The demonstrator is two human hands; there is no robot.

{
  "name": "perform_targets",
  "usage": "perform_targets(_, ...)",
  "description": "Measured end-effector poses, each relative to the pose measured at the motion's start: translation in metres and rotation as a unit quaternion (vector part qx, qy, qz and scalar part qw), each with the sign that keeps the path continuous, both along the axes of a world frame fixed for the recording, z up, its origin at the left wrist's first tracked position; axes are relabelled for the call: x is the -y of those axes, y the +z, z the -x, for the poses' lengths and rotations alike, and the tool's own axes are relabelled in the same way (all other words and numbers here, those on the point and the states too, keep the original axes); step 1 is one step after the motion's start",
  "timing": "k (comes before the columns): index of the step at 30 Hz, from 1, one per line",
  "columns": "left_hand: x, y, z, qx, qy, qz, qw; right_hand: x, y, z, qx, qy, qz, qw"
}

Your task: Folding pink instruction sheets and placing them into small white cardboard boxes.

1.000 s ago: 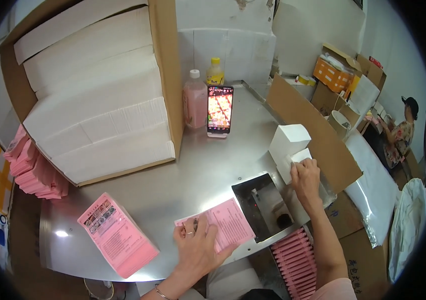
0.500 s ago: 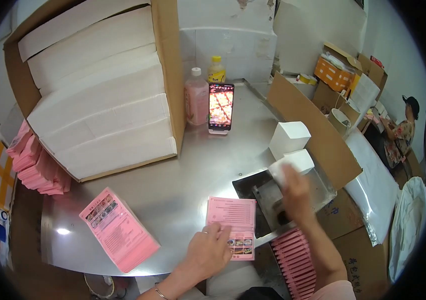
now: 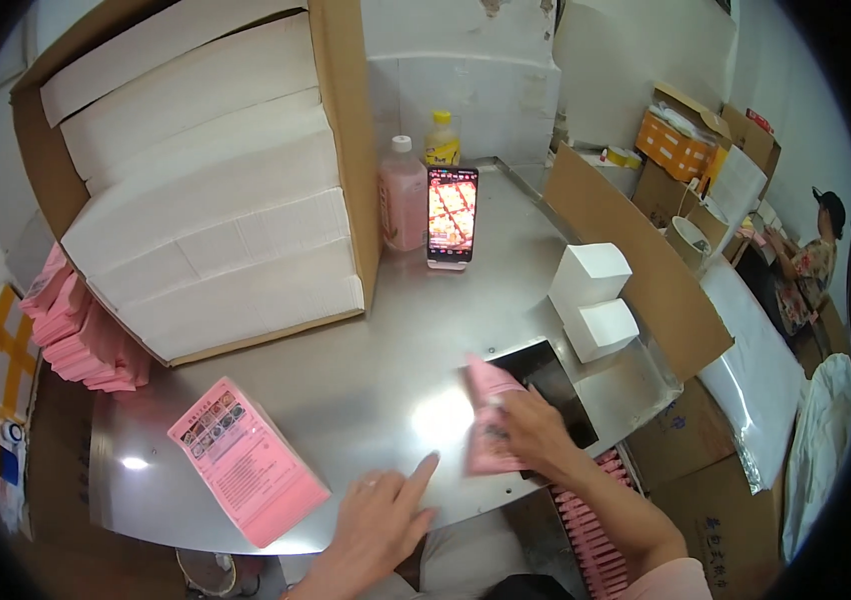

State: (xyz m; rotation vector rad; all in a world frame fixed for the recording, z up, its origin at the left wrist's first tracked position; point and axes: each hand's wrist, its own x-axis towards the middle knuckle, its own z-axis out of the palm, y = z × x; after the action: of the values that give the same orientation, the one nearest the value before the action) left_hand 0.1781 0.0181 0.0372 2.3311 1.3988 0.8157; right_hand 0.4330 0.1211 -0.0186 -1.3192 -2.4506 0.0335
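My right hand point(image 3: 536, 428) is closed on a pink printed packet point(image 3: 491, 430), which is slightly smeared by motion. It hangs over the left edge of a dark rectangular opening point(image 3: 568, 392) in the metal tabletop. My left hand point(image 3: 383, 515) is a short way off to the left, holding nothing, its index finger stretched out over the table's front edge. Left of it lies a neat stack of pink printed packets point(image 3: 251, 465). Two white block-shaped pieces, one farther point(image 3: 594, 272) and one nearer point(image 3: 608, 328), stand just beyond the opening.
A big carton point(image 3: 346, 150) packed with white stacks fills the back left. A lit phone point(image 3: 453, 215) on a stand sits before a pink bottle point(image 3: 404, 205) and a yellow-capped bottle point(image 3: 442, 140). A cardboard flap point(image 3: 636, 255) borders the right side. Another person point(image 3: 806, 265) sits far right.
My right hand has come down and left from the white blocks and now grips the pink packet. My left hand has left that packet and drawn back toward me.
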Motion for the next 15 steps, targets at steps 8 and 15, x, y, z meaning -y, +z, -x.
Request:
perform_targets(8,0.017,0.009,0.079,0.0,0.232,-0.166,0.958,0.007,0.067,-0.028,-0.086,-0.16,-0.165,0.969)
perform_targets(15,0.015,-0.011,0.142,-0.159,0.326,-0.019,0.932,-0.049,0.031,-0.095,0.04,-0.28,-0.286,0.916)
